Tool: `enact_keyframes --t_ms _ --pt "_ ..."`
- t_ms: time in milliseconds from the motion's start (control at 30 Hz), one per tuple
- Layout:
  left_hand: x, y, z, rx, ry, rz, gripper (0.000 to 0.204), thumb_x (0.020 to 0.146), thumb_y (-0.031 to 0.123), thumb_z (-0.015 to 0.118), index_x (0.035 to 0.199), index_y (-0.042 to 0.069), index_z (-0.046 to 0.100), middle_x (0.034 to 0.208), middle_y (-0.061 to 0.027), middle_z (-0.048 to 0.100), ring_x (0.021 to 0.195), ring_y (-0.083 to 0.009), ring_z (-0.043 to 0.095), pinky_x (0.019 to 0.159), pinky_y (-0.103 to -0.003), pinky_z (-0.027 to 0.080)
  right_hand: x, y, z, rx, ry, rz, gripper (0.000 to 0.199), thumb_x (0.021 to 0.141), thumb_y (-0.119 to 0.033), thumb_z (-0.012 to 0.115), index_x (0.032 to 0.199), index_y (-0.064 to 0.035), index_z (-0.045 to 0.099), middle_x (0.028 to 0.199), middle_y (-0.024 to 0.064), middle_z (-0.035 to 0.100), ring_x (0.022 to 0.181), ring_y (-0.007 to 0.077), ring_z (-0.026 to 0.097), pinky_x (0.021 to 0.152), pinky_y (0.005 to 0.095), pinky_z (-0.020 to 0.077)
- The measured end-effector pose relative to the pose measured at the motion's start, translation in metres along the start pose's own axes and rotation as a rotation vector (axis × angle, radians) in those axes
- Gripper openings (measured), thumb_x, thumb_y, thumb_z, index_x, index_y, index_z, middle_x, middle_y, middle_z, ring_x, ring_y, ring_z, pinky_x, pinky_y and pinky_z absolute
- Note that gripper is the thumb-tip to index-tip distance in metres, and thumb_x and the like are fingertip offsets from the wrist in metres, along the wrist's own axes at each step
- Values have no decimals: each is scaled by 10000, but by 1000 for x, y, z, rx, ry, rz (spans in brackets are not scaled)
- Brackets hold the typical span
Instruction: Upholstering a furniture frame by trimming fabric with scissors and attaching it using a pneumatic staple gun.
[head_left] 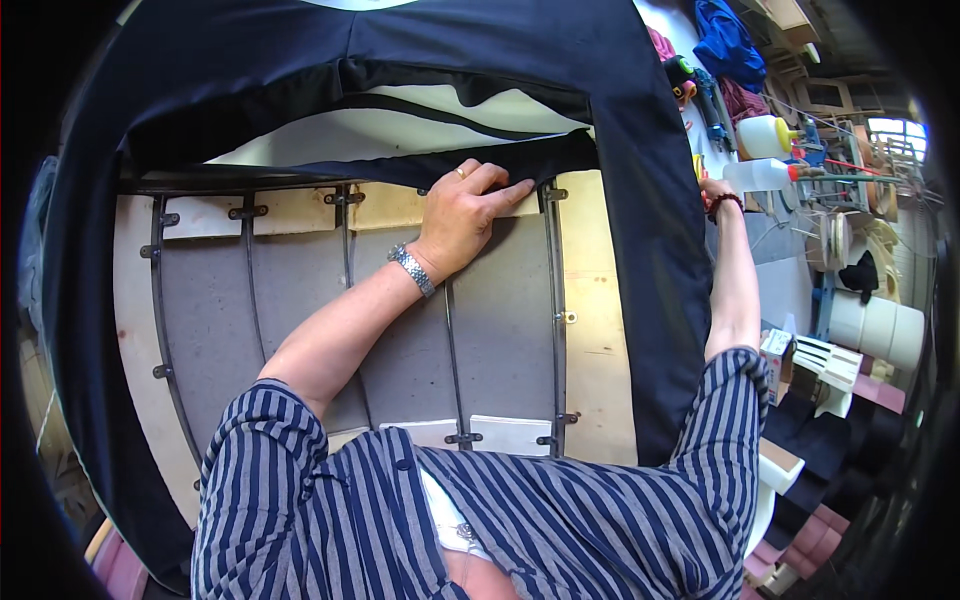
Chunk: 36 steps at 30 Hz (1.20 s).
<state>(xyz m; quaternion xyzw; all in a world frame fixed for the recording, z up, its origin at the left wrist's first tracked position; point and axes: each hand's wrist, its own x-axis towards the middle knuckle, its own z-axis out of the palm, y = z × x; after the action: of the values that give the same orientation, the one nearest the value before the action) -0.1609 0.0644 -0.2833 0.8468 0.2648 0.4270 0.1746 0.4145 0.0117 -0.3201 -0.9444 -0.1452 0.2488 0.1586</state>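
Framing everything is the dark fabric cover, draped over a wooden seat frame with grey padding and thin metal springs running across it; this frame serves as the landmark here. At the frame's left side the cover hangs down past the edge in a long dark band, hiding the wood beneath. Along the frame's upper edge a folded strip of the same cover lies across pale boards, and the left hand rests there (a ring on one finger, a metal watch at the wrist). Its fingers are flat and spread, pressing the strip's edge down onto the board rather than closing around it, so the hand is unclenched, palm down on the cloth. The forearm crosses the grey padding in the frame's middle, coming from a striped shirt sleeve at the frame's lower edge. Right of the frame another wide band of the cover runs top to bottom. Beyond it, the right hand, with a beaded bracelet, reaches up at the band's far edge; its fingers are hidden behind the cloth, so I cannot tell whether it grips. Farther right of the frame stand a white bottle and cluttered workshop shelves.
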Motion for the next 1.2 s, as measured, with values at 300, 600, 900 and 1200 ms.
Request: enact_keyframes --t_ms 300,600,900,1200 --pt "-9 -10 -14 24 9 -1 324 711 46 609 1001 150 709 840 -22 598 780 -193 561 647 -308 477 -371 -105 -53 582 -185 -839 304 807 -38 649 1073 -34 502 843 51 566 749 138 560 700 233 451" --pt "-12 -14 -10 -59 47 13 310 710 32 595 978 140 708 854 -27 618 791 -201 576 662 -316 490 -502 -73 32 569 -1027 -254 488 889 -611 433 946 -128 468 568 -9 431 407 79 390 372 208 319" --pt "-16 -17 -12 -86 63 5 320 694 17 584 964 131 712 849 -21 627 799 -198 580 672 -315 502 -504 -89 55 31 -661 -102 635 814 -714 431 824 -81 478 518 -2 462 387 84 457 400 211 409" --pt "-17 -18 -9 -95 97 13 279 695 43 590 938 108 711 826 -21 626 819 -200 577 688 -321 489 -493 -91 63 -56 -661 -101 644 801 -721 453 792 -77 459 505 -12 438 365 84 431 369 223 398"
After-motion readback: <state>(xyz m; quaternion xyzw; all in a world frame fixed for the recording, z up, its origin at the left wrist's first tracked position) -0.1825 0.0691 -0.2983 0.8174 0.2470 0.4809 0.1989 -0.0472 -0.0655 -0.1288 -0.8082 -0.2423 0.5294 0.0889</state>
